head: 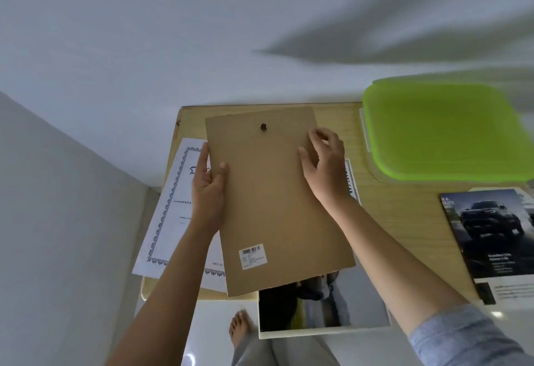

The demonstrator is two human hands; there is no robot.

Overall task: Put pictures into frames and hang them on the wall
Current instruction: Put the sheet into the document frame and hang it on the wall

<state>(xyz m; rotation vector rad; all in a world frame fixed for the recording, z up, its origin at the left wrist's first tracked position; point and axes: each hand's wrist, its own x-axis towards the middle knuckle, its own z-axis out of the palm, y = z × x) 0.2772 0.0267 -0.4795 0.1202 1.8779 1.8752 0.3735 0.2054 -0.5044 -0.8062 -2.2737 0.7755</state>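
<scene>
While both hands hold it by its long sides, the brown backing board sits over the middle of the wooden table, plain face up and turned slightly askew; whether it rests on the table or is lifted off it cannot be told. The left hand pinches the board's left edge, thumb laid on the face and index finger stretched along the edge. The right hand grips the right edge higher up, thumb on the face and fingers curled over the side. A small dark hanger sits near the board's far end, and a white barcode sticker lies near its close end. To the left, partly under the board, lies a certificate with an ornate border. At the table's near edge a pale frame holding a dark picture pokes out from beneath the board. Further right lie a car brochure and, beyond it, a box with a green lid.
</scene>
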